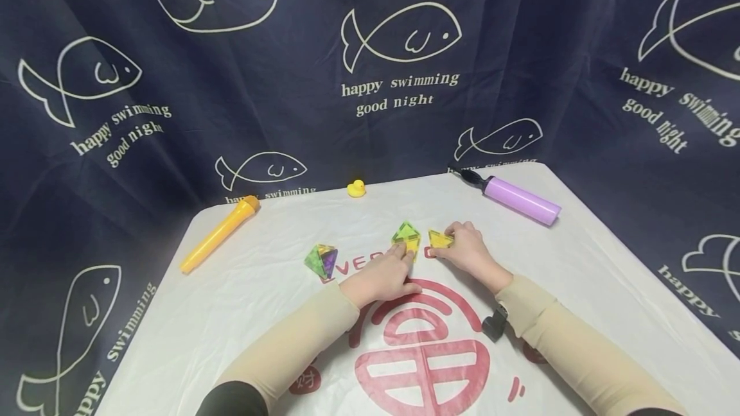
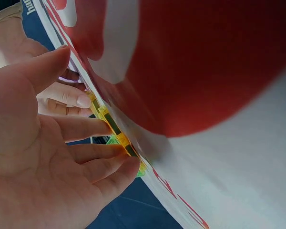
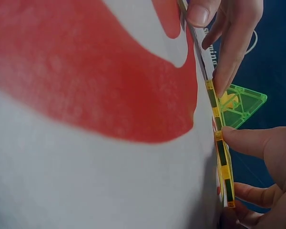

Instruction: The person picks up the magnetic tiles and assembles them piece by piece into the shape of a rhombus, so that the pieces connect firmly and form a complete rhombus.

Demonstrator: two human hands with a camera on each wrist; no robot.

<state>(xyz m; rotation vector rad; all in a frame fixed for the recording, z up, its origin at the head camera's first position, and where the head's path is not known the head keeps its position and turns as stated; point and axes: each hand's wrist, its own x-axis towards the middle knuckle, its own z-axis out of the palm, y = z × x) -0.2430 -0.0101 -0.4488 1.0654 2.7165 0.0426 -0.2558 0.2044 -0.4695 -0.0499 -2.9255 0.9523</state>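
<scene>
In the head view, my left hand (image 1: 384, 275) rests its extended fingertips on a yellow magnetic tile (image 1: 412, 246) lying on the table. A green triangular tile (image 1: 406, 230) adjoins its far side; the right wrist view shows this green tile (image 3: 248, 105) standing up at an angle. My right hand (image 1: 469, 250) pinches another yellow magnetic tile (image 1: 437, 239) between thumb and fingers, just right of the first. Edge-on, that yellow tile (image 3: 224, 164) lies flat against the tabletop. Left of both hands sits a small pyramid of green, yellow and purple tiles (image 1: 321, 262).
At the far edge stands a yellow rubber duck (image 1: 356, 189). A purple hand pump (image 1: 520, 200) with a black end lies at the back right. On the left is an orange stick (image 1: 220, 235) with a wider head. A white cloth with red print (image 1: 277, 230) covers the table.
</scene>
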